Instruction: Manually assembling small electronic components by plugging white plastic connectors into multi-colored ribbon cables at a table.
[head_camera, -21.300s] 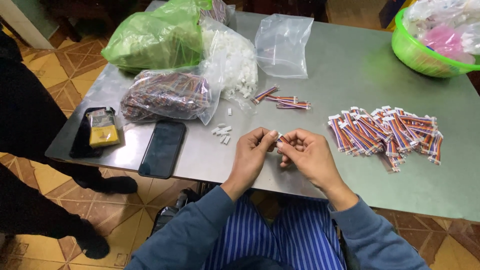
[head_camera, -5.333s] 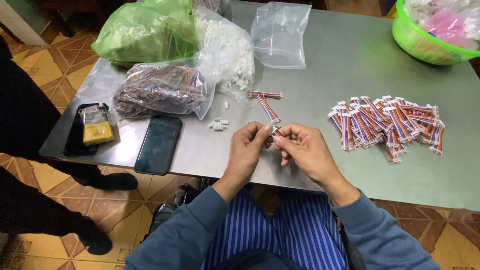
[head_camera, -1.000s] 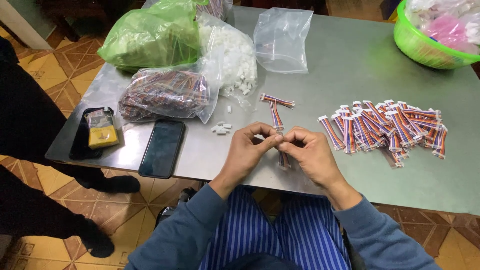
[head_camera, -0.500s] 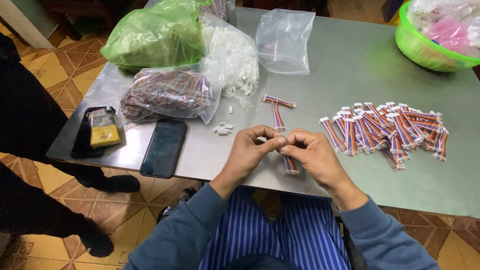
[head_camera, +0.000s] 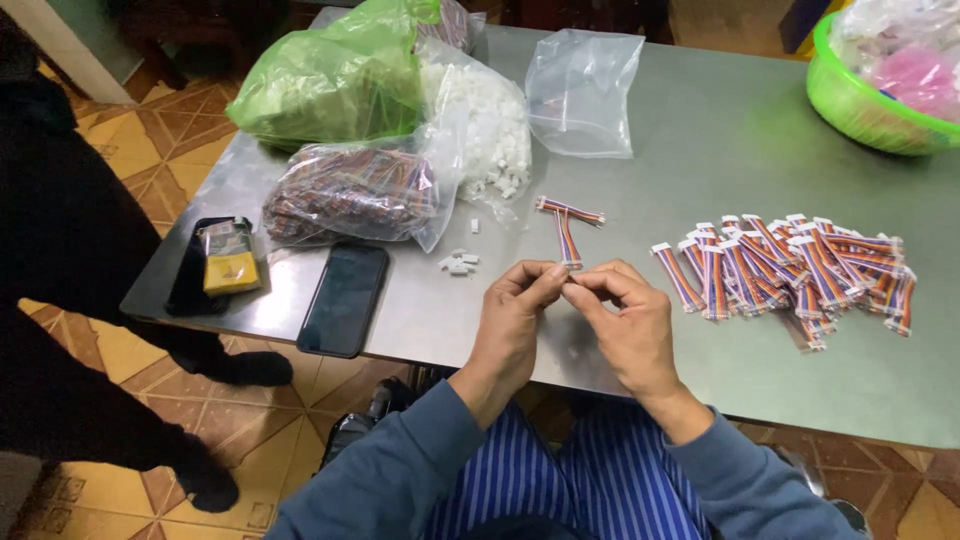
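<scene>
Left hand (head_camera: 512, 318) and right hand (head_camera: 630, 322) meet at frame centre, fingertips pinched together. What they grip is too small to tell; a striped cable (head_camera: 567, 238) lies just above

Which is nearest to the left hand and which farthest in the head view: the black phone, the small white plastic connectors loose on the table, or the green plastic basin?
1. Small white plastic connectors, just up-left of the left hand.
2. Black phone, lying flat to the hand's left.
3. Green plastic basin, at the far right corner of the table.
</scene>
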